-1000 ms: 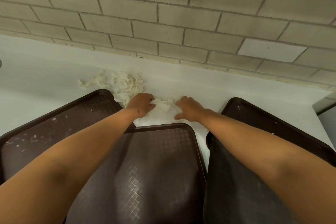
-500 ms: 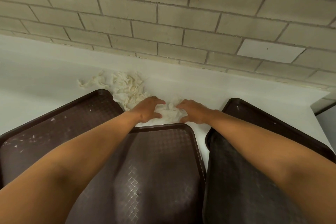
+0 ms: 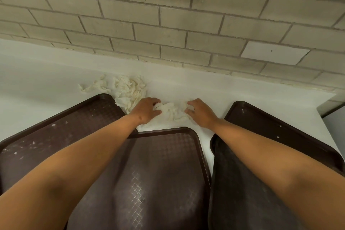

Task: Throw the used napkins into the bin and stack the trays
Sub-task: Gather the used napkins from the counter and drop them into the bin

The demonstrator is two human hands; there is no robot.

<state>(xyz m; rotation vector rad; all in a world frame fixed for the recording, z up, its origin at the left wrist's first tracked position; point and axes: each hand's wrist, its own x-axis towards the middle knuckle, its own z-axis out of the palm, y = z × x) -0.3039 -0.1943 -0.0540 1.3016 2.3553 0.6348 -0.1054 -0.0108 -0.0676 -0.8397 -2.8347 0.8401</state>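
A wad of crumpled white napkins (image 3: 172,111) lies on the white counter beyond the middle brown tray (image 3: 168,155). My left hand (image 3: 146,110) presses on its left side and my right hand (image 3: 200,112) on its right side, fingers curled around the paper. A second heap of napkins (image 3: 128,89) lies further left near the wall, with a thin twisted piece (image 3: 93,86) beside it. A left brown tray (image 3: 56,132), speckled with white crumbs, overlaps the middle one. A right brown tray (image 3: 280,136) sits apart.
A grey brick wall (image 3: 168,24) rises right behind the white counter (image 3: 37,80). The counter ends at the right edge (image 3: 328,110), where a darker gap shows. No bin is in view.
Both hands have drawn closer together, bunching the napkins between them into a tighter wad. The trays and the left heap have not moved.
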